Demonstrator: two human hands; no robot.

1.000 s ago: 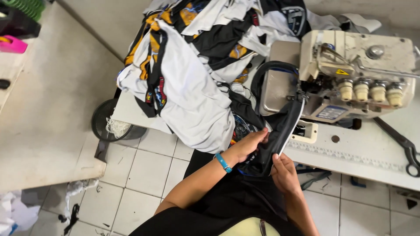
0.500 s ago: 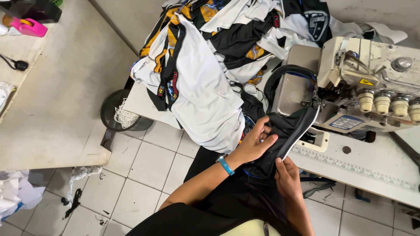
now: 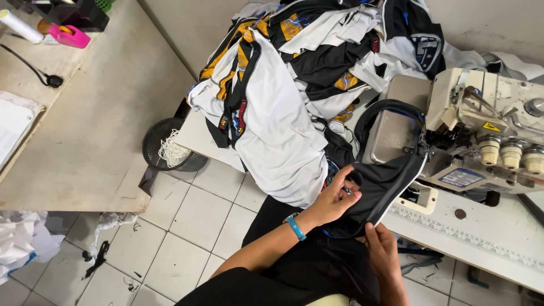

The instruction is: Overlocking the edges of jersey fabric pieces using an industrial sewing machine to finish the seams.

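My left hand (image 3: 333, 199), with a blue band on the wrist, pinches a black garment piece with a white-edged band (image 3: 384, 182). My right hand (image 3: 381, 249) holds the same fabric from below, near my lap. The black cloth runs up onto the plate of a white sewing machine (image 3: 481, 130) and loops around its arm. A pile of white, black and orange jerseys (image 3: 294, 85) lies on the sewing table to the left of the machine and hangs over the table's edge.
A beige work table (image 3: 96, 119) stands to the left with a pink object (image 3: 68, 37) and a black cable on it. A black mesh waste basket (image 3: 164, 148) sits on the tiled floor. Scraps of cloth lie on the floor at lower left.
The view has shifted right and down. My hands have drawn the black fabric a little toward me while keeping hold of it.
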